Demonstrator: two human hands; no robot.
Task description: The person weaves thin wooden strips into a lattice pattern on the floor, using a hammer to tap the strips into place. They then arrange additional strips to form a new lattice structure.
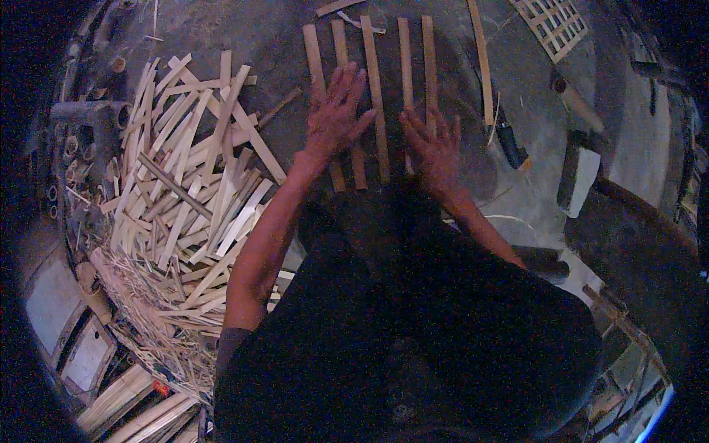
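Dark clothing (399, 310) hides the floor's (244, 29) near side. The left hand (334, 114) and right hand (437, 153), fingers extended, grip nothing, partly covering five straight, brown, nearly parallel slats (373, 74). Far right, a lattice (559, 53) is cut off.

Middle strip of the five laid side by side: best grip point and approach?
I'd pinch the middle strip across its long edges, beyond the left hand, coming from above: it's narrow, looks flat on the floor, and floor shows along both edges there, leaving finger room.
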